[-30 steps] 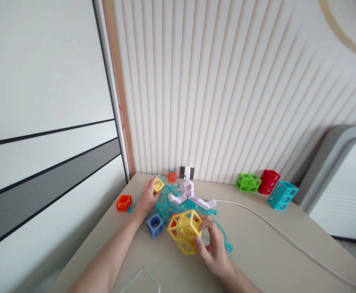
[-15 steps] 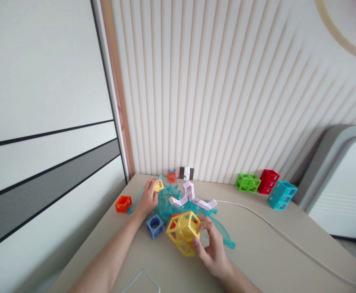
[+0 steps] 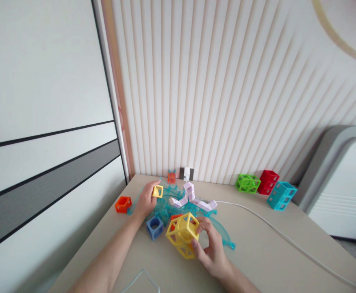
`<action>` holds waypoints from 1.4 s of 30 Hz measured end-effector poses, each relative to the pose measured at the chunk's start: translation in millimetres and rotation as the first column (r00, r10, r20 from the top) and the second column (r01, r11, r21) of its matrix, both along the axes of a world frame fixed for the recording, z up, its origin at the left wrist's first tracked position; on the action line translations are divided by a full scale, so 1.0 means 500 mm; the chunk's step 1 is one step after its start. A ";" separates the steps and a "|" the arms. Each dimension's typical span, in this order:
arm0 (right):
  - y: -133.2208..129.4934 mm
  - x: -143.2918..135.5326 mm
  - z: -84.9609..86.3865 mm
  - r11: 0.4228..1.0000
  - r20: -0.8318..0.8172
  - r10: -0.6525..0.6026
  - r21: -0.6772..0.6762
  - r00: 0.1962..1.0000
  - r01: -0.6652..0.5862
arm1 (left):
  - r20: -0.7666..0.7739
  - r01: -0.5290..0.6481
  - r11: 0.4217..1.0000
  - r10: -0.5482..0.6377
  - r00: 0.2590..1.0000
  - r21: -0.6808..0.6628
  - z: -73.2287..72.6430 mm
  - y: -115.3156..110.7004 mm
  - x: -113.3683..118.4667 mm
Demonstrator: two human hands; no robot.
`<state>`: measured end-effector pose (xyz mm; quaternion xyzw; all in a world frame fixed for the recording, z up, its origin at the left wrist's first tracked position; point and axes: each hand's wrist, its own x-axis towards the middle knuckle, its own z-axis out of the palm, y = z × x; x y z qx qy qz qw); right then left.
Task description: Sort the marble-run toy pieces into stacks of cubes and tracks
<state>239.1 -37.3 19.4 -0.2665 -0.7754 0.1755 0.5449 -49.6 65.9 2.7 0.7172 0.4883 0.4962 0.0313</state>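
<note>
My left hand (image 3: 147, 198) is closed on a small yellow cube block (image 3: 157, 191) with open sides, held over the back left of the table. In my right hand (image 3: 210, 246) is a joined piece of yellow open-frame cube blocks (image 3: 183, 233), gripped at its right side between thumb and fingers. A blue cube block (image 3: 155, 227) with a round hole sits between my forearms. Translucent teal track pieces (image 3: 162, 206) lie heaped behind it, partly covered by my hands. Behind the yellow piece an orange block (image 3: 174, 217) shows only in part.
On the heap rests a lilac three-armed piece (image 3: 189, 196). Orange blocks stand at the left (image 3: 123, 204) and by the wall (image 3: 172, 177). Green (image 3: 247, 183), red (image 3: 268, 182) and turquoise (image 3: 281, 196) blocks stand at the right. A white cable (image 3: 272, 228) crosses the table from a wall plug (image 3: 187, 173).
My left hand has drawn slightly down and toward me with the small yellow cube, which has turned to show an open face. My right hand and its yellow piece have hardly moved.
</note>
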 end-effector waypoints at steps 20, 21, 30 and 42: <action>0.006 -0.009 -0.007 0.991 -0.175 -0.129 -0.040 0.976 0.124 | 0.440 -0.167 0.986 0.160 0.883 -0.024 0.026 -0.026 0.014; 0.008 -0.009 -0.009 0.988 -0.185 -0.156 -0.046 0.970 0.150 | 0.474 -0.184 0.982 0.177 0.862 -0.033 0.027 -0.025 0.015; 0.009 -0.009 -0.016 0.987 -0.144 -0.163 -0.039 0.976 0.159 | 0.666 -0.031 0.985 0.139 0.733 -0.171 0.021 -0.020 0.028; 0.019 -0.017 -0.032 0.961 -0.298 -0.233 -0.217 0.926 0.172 | 0.648 0.030 1.000 -0.020 0.762 -0.005 0.059 -0.043 0.054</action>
